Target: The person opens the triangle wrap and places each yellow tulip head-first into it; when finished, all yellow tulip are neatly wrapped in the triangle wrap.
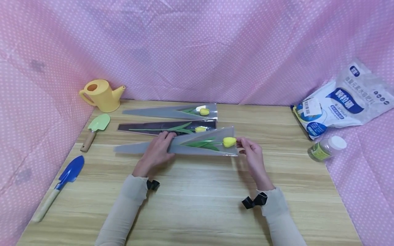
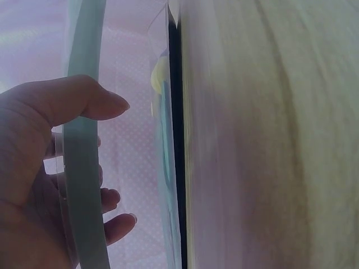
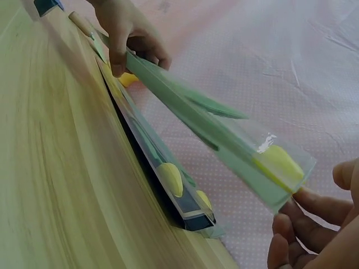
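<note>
My left hand (image 1: 157,150) grips a yellow tulip in a grey, clear-fronted sleeve (image 1: 181,147) partway along its narrow half. In the left wrist view the thumb (image 2: 106,105) lies on one side of the sleeve and the other fingers come round behind. The sleeve is raised over the wood. At its wide end, beside the tulip's yellow bloom (image 1: 229,142), the fingertips of my right hand (image 1: 253,155) touch the edge. The right thumb (image 3: 345,175) stands apart from the film. Behind lie a tulip in a black sleeve (image 1: 147,127) and another in grey (image 1: 147,112).
On the left are a yellow watering can (image 1: 104,97), a green trowel (image 1: 100,123) and a blue trowel (image 1: 72,169). A white-and-blue printed bag (image 1: 341,102) and a white-capped bottle (image 1: 327,148) stand at the right. Pink dotted cloth (image 1: 197,51) surrounds the wooden table (image 1: 203,205).
</note>
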`<state>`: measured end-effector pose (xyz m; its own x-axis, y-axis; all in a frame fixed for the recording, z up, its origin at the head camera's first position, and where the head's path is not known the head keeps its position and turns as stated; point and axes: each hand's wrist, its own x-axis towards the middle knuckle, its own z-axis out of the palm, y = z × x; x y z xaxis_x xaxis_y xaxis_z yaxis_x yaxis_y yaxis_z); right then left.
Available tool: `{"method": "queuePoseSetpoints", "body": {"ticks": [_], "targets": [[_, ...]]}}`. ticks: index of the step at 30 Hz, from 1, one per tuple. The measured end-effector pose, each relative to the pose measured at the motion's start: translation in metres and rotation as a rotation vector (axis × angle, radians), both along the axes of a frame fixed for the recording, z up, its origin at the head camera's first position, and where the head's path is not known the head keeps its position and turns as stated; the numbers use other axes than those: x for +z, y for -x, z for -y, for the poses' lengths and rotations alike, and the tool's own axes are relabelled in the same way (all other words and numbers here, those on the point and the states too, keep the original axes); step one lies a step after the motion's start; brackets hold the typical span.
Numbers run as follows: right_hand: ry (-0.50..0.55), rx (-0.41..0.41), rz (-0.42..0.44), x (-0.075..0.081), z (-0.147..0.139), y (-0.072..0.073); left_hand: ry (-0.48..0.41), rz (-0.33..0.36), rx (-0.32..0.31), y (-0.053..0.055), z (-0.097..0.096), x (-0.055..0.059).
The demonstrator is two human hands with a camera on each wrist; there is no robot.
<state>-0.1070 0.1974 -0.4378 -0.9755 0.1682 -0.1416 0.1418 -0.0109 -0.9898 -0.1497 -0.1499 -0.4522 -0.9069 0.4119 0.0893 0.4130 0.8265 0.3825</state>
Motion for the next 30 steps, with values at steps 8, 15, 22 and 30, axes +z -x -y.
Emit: {"method": "queuePoseSetpoints", "body": {"ticks": [8, 15, 22, 30], "targets": [[-0.104, 0.078, 0.003, 0.004, 0.005, -0.003, 0.002, 0.013, 0.0, -0.001, -0.001, 0.002], [-0.087, 0.125, -0.004, 0.005, 0.007, -0.004, -0.009, 0.028, 0.0, -0.002, -0.001, 0.001], [-0.06, 0.174, -0.028, 0.003, 0.008, -0.004, -0.01, 0.018, -0.004, -0.001, 0.001, 0.0], [-0.033, 0.251, 0.018, -0.003, 0.011, -0.006, -0.016, 0.096, -0.023, 0.0, 0.01, 0.002]]}}
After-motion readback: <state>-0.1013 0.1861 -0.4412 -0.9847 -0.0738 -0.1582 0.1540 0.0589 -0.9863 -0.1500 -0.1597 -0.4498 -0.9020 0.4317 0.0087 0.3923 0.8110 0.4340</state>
